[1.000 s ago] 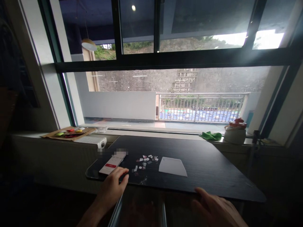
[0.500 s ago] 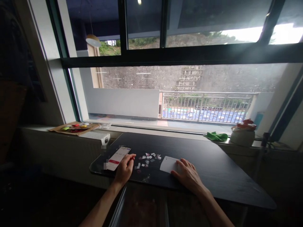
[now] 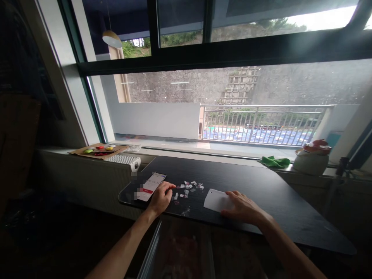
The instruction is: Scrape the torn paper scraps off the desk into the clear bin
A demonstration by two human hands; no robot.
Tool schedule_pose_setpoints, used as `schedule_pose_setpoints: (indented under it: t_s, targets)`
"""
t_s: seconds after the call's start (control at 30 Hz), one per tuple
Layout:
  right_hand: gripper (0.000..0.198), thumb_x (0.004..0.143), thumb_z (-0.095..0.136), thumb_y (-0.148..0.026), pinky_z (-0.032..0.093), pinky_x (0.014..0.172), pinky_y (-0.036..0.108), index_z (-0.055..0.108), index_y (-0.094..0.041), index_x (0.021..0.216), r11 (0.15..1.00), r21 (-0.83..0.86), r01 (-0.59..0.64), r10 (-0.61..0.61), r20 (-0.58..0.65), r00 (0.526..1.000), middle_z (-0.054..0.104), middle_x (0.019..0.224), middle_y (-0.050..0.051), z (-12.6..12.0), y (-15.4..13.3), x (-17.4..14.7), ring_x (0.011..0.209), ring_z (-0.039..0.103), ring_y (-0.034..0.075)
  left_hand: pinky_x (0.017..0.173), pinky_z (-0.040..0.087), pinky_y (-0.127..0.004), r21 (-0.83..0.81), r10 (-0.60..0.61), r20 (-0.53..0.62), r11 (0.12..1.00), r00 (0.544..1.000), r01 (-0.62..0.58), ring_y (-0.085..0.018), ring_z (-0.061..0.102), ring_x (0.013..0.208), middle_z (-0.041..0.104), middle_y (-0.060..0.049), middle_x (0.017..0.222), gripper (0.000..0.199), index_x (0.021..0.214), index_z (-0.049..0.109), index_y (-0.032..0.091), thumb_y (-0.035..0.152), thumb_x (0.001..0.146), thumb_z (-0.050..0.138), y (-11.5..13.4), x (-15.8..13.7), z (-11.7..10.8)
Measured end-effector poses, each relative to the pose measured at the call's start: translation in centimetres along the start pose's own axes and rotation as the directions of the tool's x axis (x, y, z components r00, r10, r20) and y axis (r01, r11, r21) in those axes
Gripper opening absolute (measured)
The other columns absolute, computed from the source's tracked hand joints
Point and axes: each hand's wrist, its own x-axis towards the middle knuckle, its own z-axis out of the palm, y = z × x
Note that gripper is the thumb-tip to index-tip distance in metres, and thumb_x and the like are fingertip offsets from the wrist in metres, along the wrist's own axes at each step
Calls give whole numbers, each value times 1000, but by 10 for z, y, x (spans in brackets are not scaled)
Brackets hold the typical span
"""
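On the dark table (image 3: 261,193), my left hand (image 3: 162,197) is beside the phone (image 3: 152,186), close to the left end of some small scattered pieces (image 3: 188,186). Its index finger reaches toward the pieces and the other fingers are loosely bent; nothing shows in it. The pieces are flat, mostly white and silvery, a few pinkish. My right hand (image 3: 245,209) grips the right side of a flat white sheet-like scraper (image 3: 216,199) with a small hole near one corner. Its thumb is at the near edge, its fingers at the far edge. The scraper lies low over the tabletop.
Behind the table runs a window sill with a green cloth (image 3: 274,162) and a pale round container (image 3: 310,162) at the right. A brown board (image 3: 78,151) with coloured round things and a white radiator (image 3: 128,159) are at the left. A clear scrap (image 3: 186,211) lies near the front edge.
The view has shifted, so the table sits further right and a little higher. My left index finger has straightened toward the pieces. My right hand stays at the scraper's right side.
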Motion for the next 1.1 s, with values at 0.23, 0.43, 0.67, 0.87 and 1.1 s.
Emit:
schedule_pose_setpoints:
  t_s: [0.23,0.43,0.67,0.87,1.1]
  targets:
    - [77,66,73,-44,44,92,41,54,-8,131,999,-21,-34,34,9,999,53,123,22,-19,-7,4,112,55,35,90,51,-34,29,-23,24,999,999,22,-19,64,89,68,-4,88,25,80,69,20,11,74,46,-4,0,6]
    - [46,75,49,-17,50,76,33,60,-22,119,952,234,197,-83,-421,903,65,109,9,-2,-8,0,86,64,21,90,52,-34,23,-54,2,998,999,54,-19,65,90,70,-4,88,25,80,69,20,13,74,46,-2,-2,3]
    - [20,85,50,-36,52,75,34,64,-23,83,841,348,414,-133,-609,782,70,93,7,35,-13,-5,83,66,23,90,53,-32,-1,-114,-13,993,993,114,-19,66,90,71,-4,90,28,81,71,20,12,74,45,1,-1,1]
    - [35,88,51,-46,54,68,35,62,-19,106,706,592,389,23,-569,822,74,89,9,38,-34,20,77,69,23,94,51,-33,-24,-162,8,986,987,163,-19,66,95,72,-5,96,29,85,72,18,12,74,45,4,-1,-2]
    - [31,88,48,-33,52,63,32,57,-20,115,731,566,380,-65,-498,865,75,87,8,30,-77,36,70,67,19,94,51,-34,-54,-173,2,983,985,173,-18,64,96,71,-5,99,30,91,71,18,13,76,44,1,-2,-3]
